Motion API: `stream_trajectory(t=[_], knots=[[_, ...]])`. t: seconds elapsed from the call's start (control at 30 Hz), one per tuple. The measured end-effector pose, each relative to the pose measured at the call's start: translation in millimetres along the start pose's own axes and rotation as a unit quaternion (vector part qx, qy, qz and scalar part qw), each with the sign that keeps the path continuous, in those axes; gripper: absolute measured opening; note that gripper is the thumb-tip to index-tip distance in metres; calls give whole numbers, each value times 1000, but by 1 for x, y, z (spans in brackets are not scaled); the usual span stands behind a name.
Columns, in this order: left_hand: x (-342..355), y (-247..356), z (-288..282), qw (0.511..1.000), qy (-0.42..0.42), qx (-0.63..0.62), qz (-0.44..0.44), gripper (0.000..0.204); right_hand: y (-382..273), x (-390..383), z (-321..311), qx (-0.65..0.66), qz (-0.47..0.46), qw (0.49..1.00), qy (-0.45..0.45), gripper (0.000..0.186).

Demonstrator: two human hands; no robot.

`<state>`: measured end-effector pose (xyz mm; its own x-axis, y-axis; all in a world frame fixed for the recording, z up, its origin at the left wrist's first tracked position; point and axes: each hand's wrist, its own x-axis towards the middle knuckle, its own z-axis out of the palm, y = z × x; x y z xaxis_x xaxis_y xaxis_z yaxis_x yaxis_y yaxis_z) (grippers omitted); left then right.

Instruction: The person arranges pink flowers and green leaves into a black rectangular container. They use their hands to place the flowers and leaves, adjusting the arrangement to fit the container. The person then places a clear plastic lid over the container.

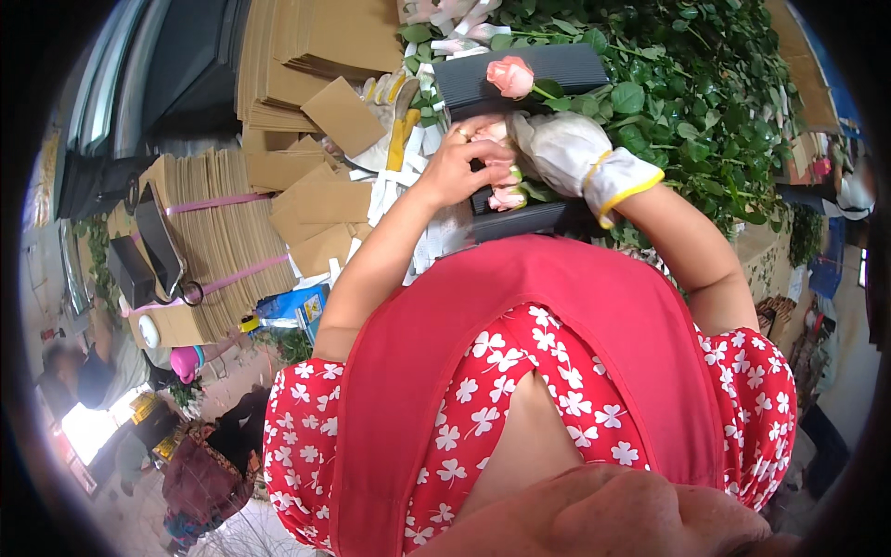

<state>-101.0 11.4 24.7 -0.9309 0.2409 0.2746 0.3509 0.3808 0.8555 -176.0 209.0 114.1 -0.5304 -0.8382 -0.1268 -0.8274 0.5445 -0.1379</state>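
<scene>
My left hand [459,165], bare with a ring, has its fingers curled on pale pink rose heads [506,197] over a black corrugated board [520,223]. My right hand [566,160], in a white glove with a yellow cuff, is against the roses from the right, its fingertips hidden. Above both hands a second black corrugated piece [575,67] has one pink rose [510,76] lying on it. A loose yellow-and-white glove [399,130] rests just left of them, among short white strips [390,190].
Cardboard sheets [329,42] and strapped cardboard bundles [218,251] fill the left, with scissors [190,292] and a blue box [288,311]. Dense rose foliage [696,102] covers the upper right. Blurred people [88,362] appear at the outer edges.
</scene>
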Motion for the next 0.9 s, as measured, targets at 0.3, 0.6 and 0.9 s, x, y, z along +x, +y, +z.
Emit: stream_trajectory(t=[0.3,0.6,0.9], knots=[[6,-1,2,999,24,32,-5,52,17,13,-25,-5,91,974,207,19],[-3,-2,11,995,58,73,-43,43,12,16,7,103,46,985,131,17],[-12,10,28,980,125,148,-33,38,-3,18,12,-116,43,986,114,17]])
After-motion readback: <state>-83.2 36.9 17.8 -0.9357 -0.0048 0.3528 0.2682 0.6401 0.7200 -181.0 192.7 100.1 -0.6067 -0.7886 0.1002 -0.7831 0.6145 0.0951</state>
